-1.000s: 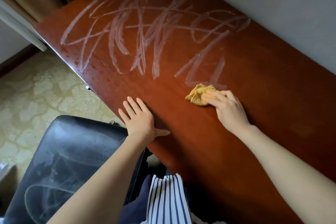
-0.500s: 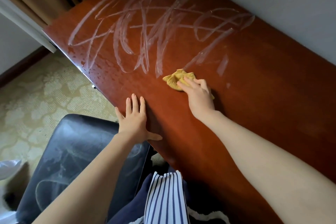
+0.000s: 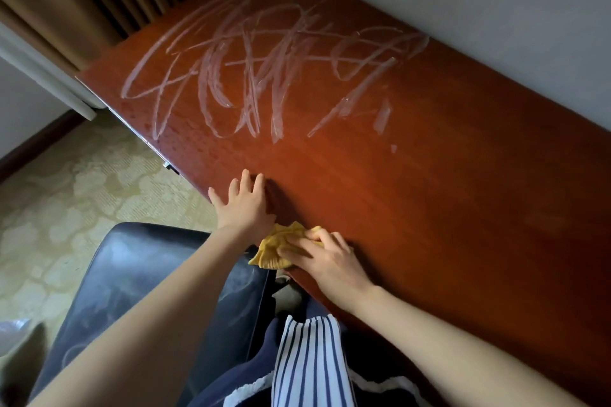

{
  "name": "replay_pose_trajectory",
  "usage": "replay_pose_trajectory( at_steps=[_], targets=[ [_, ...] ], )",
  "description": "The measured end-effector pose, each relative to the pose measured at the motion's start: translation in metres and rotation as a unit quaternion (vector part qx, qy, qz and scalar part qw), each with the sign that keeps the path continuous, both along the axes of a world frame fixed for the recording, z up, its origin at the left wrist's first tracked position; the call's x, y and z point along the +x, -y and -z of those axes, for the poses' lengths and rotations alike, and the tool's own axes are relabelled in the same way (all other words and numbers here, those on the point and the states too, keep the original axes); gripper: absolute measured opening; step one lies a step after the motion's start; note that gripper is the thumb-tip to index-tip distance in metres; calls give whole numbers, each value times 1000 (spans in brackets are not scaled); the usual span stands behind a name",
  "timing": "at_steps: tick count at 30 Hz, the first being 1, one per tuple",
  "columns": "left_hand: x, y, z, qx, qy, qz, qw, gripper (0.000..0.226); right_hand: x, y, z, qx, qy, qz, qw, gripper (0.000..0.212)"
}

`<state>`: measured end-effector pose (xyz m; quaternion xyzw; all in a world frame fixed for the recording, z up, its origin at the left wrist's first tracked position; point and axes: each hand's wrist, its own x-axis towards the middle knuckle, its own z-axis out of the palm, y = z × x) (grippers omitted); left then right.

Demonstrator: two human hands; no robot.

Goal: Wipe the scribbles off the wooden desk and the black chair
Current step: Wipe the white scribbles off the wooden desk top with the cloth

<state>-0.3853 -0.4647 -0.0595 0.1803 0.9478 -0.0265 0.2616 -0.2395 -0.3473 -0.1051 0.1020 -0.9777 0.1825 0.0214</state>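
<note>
Your right hand, pinching the yellow cloth, is back at the desk edge beside your flat, spread left hand. Nearest strokes are gone, but most scribbles remain ahead.

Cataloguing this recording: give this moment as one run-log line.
right hand grips yellow cloth at near edge of desk | left hand flat on desk | scribbles cover far desk | chair marks unwiped

Whitish scribbles mark the reddish-brown desk; the cloth is yellow, the chair black.
</note>
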Motion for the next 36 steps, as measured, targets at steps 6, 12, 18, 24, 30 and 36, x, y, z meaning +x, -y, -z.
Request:
replay_pose_trajectory(
  at_steps=[6,12,18,24,30,36],
  targets=[
    [23,-36,9,35,27,22,999,118,37,-44,5,145,-1,11,989,65],
    [14,-72,6,16,-12,164,986,119,25,-120,0,224,40,129,965,68],
    [1,-92,6,-20,-33,227,973,114,-25,-183,-14,244,129,230,933,76],
    [-3,-95,16,-14,-4,219,976,111,-98,-224,-22,218,157,315,910,74],
    [-8,-94,17,6,28,205,978,109,-166,-236,-30,149,188,343,908,66],
    [-7,-90,20,27,68,186,980,117,-172,-203,-30,106,195,329,918,40]
  ],
)
